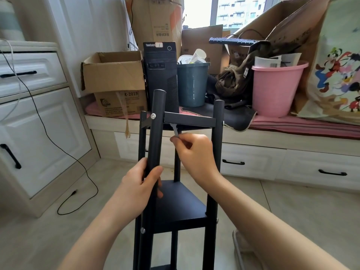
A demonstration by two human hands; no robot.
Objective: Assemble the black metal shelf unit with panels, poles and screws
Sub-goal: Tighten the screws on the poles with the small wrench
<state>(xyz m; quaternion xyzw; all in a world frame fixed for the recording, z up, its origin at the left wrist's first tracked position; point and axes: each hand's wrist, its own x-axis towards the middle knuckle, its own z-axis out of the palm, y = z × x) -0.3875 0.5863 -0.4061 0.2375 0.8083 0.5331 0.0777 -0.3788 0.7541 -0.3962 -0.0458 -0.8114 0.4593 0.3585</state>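
Bare forearms reach in from the near edge, and the left hand (141,185) wraps its fingers and thumb round the near-left round black metal pole (154,145), steadying it. To its right and a little farther off, the right hand (194,152) pinches the lower end of a small flat silver wrench (174,130) whose upper end goes up under the top black flat metal shelf panel (190,120), close to the corner where the panel meets that pole. By my judgement the step in hand is tightening the fastening of the top panel; whether the wrench head sits on a nut I cannot tell, since the panel's rim hides it. A round silver screw head (153,115) shows on the outer face of the pole at the same height. The next move likely calls for short turns of the wrench in the narrow space under the panel while the left hand keeps the pole from twisting. All of it is matte black painted metal, tubes smooth and round, panels thin with folded rims. A middle black shelf panel (180,207) is already fixed lower down, between the poles, with the right black metal pole (217,152) beyond. Behind stand a black computer tower (160,75), a blue-grey plastic bin (191,84), a pink plastic bucket (276,88) and a brown cardboard box (115,73).
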